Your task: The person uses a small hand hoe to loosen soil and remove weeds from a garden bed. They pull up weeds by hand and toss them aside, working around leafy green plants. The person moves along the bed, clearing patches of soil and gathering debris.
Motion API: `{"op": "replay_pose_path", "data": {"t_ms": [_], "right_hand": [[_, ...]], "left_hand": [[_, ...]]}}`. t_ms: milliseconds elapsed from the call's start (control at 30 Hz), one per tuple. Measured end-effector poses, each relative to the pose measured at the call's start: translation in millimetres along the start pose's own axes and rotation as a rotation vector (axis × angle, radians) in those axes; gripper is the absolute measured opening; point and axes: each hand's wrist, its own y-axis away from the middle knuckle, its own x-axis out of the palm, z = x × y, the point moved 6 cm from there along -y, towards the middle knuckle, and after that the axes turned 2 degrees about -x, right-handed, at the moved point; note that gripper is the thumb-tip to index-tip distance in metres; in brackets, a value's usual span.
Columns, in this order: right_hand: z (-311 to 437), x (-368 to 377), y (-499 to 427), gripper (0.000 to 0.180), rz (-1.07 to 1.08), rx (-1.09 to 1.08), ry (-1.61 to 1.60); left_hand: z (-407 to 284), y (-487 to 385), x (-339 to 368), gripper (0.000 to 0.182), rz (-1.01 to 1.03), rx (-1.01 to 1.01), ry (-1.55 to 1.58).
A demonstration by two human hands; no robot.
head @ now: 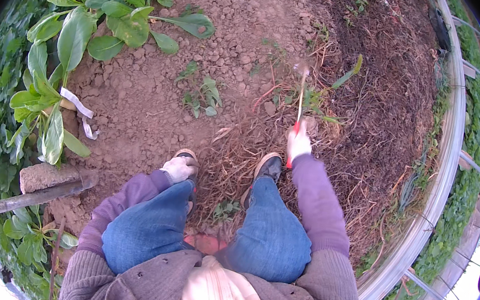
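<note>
My right hand (299,144), in a pale glove, grips a small red-handled hand tool (301,97) with a thin shaft. Its far end is blurred against the soil, so its exact shape cannot be told. Small green weeds (312,98) and reddish stems lie just beside the shaft. My left hand (179,169), also gloved, rests by my left knee, over the shoe in this view; its fingers are not clear. Between the hands, dry straw-like plant litter (230,153) covers the ground. A low leafy weed (201,96) grows in the bare soil ahead.
Large leafy vegetable plants (117,16) stand at the left, one near a white strip (79,107). A stone block (48,177) sits against a wooden pole (30,199). Clear plastic sheeting (439,172) curves along the right. Dark dry litter (374,98) covers the right-hand ground.
</note>
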Motion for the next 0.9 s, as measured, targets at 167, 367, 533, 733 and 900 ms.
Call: {"op": "replay_pose_path", "data": {"t_ms": [167, 367, 533, 733, 900], "right_hand": [[-69, 36, 98, 0.063, 0.16, 0.103, -0.007], [-33, 0, 46, 0.055, 0.001, -0.002, -0.192], [-53, -5, 96, 0.059, 0.211, 0.183, 0.149], [-94, -12, 163, 0.062, 0.218, 0.156, 0.033], [-44, -25, 108, 0.061, 0.062, 0.084, -0.038]], "left_hand": [[7, -3, 1, 0.028, 0.062, -0.258, 0.172], [7, -2, 0, 0.029, -0.008, -0.27, 0.17], [8, -5, 7, 0.029, -0.016, -0.085, -0.027], [23, -7, 12, 0.028, -0.025, -0.298, 0.201], [11, -6, 8, 0.029, -0.043, -0.148, -0.054]]}}
